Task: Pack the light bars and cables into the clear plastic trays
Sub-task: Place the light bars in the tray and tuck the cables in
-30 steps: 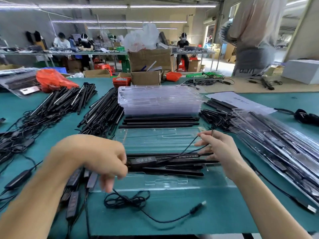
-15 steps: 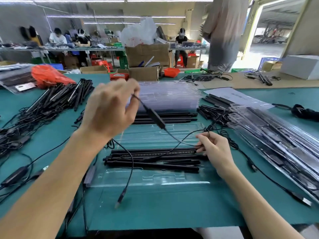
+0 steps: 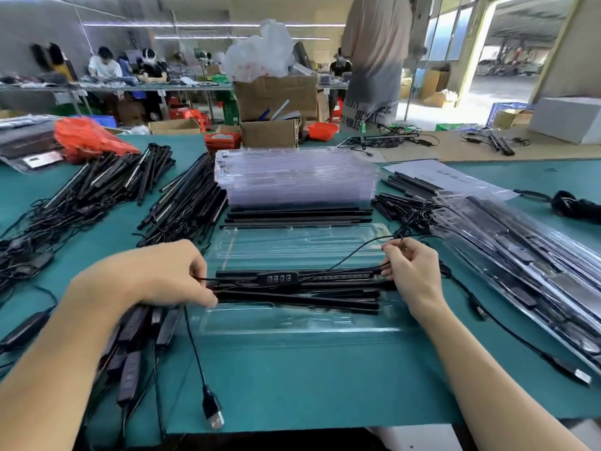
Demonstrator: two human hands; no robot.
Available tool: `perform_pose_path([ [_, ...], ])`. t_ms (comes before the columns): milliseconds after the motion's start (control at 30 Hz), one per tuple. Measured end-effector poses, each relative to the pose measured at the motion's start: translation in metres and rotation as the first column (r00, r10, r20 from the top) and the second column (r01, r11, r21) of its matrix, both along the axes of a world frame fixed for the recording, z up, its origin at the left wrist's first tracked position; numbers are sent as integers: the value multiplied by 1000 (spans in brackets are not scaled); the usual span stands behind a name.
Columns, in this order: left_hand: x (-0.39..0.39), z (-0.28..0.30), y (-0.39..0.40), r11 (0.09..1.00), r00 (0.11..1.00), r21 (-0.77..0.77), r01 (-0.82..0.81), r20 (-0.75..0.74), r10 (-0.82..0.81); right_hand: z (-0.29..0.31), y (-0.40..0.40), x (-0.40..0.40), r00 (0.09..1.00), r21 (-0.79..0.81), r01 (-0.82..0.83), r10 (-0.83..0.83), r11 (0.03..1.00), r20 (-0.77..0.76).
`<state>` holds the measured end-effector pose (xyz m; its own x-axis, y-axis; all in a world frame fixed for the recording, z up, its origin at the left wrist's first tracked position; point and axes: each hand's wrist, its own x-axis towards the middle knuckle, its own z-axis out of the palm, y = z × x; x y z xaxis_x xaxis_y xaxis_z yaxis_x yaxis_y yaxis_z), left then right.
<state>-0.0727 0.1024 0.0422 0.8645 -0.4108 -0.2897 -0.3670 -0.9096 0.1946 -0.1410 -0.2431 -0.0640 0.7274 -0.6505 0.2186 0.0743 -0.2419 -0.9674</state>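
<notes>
An open clear plastic tray (image 3: pixel 292 320) lies in front of me on the teal table. Several black light bars (image 3: pixel 302 296) lie across its middle. A black inline controller (image 3: pixel 278 277) with buttons rests on top of them. My left hand (image 3: pixel 162 275) pinches the controller's cable at the tray's left end; the cable hangs down to a USB plug (image 3: pixel 213 413) near the table's front edge. My right hand (image 3: pixel 411 271) pinches a thin black cable (image 3: pixel 351 255) at the tray's right end, fingers curled.
A stack of clear trays (image 3: pixel 296 177) stands behind, with loose light bars (image 3: pixel 299 216) in front of it. Piles of bars and cables (image 3: pixel 97 193) lie left; controllers (image 3: pixel 130 353) near left. Packed trays (image 3: pixel 527 268) lie right. A person (image 3: pixel 374 60) stands beyond the table.
My left hand has come down from above the tray stack to the tray's left end, laying the controller on the bars. The right hand stays at the right end.
</notes>
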Motion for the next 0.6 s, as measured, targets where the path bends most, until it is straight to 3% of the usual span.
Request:
perform_pose_path([
  [100, 6, -10, 15, 981, 974, -196, 1, 221, 43, 0, -6, 3, 999, 19, 34, -34, 999, -10],
  [267, 18, -22, 42, 887, 983, -448, -107, 88, 163, 1, -11, 6, 999, 69, 36, -36, 997, -2],
  [333, 22, -14, 46, 828, 953, -548, -117, 172, 248, 2, -11, 6, 1000, 114, 7, -8, 994, 6],
  [400, 25, 1, 46, 813, 855, -582, -9, 417, 308, 2, -12, 6, 1000, 145, -20, 17, 989, 21],
  [500, 21, 29, 39, 815, 599, -542, 204, 728, 334, 2, -11, 6, 999, 146, -32, 27, 989, 32],
  [567, 18, 42, 28, 896, 485, -407, 177, 828, 281, 1, -11, 5, 999, 134, -36, 32, 990, 32],
  [600, 15, 44, 20, 946, 514, -316, 76, 825, 234, 1, -10, 5, 999, 129, -35, 31, 991, 30],
])
